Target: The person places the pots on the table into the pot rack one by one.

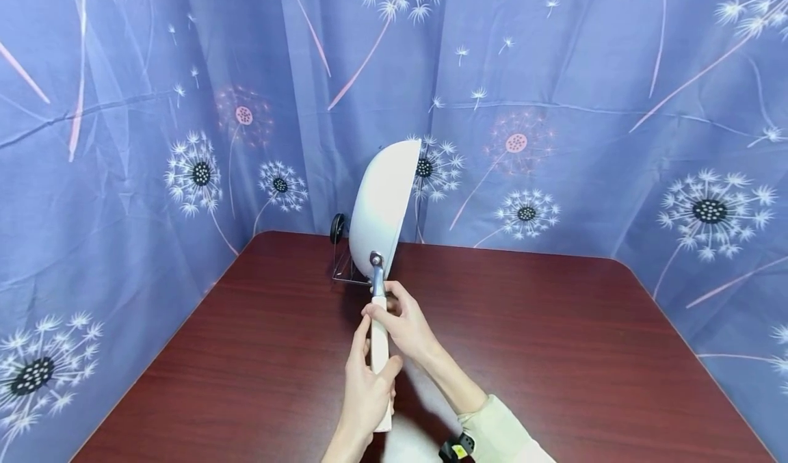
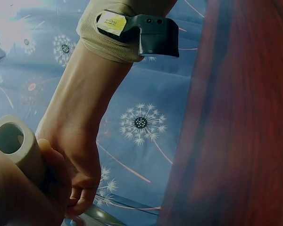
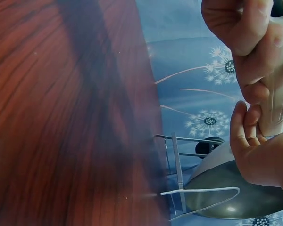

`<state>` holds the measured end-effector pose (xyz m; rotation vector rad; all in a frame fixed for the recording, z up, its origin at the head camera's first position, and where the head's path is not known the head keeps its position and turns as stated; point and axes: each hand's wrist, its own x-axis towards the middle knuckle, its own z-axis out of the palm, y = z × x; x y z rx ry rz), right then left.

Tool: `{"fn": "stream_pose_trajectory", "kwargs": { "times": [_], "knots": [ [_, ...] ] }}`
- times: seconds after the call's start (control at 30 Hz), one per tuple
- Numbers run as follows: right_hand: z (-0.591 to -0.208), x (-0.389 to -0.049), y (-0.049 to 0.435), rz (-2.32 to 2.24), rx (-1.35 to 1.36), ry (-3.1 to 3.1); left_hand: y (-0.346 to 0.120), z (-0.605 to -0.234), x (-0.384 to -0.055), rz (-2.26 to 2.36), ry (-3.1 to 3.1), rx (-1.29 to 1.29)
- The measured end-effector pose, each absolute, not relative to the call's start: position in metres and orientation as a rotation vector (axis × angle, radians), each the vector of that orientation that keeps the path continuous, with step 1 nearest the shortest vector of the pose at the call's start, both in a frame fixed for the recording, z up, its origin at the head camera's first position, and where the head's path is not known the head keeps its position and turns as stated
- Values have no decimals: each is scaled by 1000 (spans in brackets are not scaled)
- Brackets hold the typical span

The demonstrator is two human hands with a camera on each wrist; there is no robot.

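A deep frying pan [image 1: 384, 196], white outside, is held on edge above the table, its bowl turned sideways. Its pale handle [image 1: 379, 353] points toward me. My left hand [image 1: 366, 391] grips the handle near its end, where a hole shows in the left wrist view. Nearer the bowl, my right hand [image 1: 409, 326] holds the front part of the handle with thumb and fingers. The dark inside of the pan [image 3: 240, 193] shows in the right wrist view. Just beyond stands a wire rack [image 3: 178, 174]; whether the pan touches it I cannot tell.
A black round piece [image 1: 337, 228] sits at the rack's upper left. The table [image 1: 554, 340] is dark red wood grain. Blue curtains [image 1: 591, 155] with dandelion prints hang behind and at both sides. A black wrist camera [image 1: 457, 448] is on the right sleeve.
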<state>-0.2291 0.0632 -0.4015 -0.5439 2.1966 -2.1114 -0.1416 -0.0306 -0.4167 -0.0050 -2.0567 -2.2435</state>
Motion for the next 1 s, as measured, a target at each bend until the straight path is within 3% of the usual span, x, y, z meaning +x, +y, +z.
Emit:
{"fn": "stream_pose_trajectory", "kwargs": {
  "times": [1.0],
  "knots": [
    [-406, -230, 73, -2136, -484, 2116, -21, -424, -146, -2306, -2082, 1]
  ]
}}
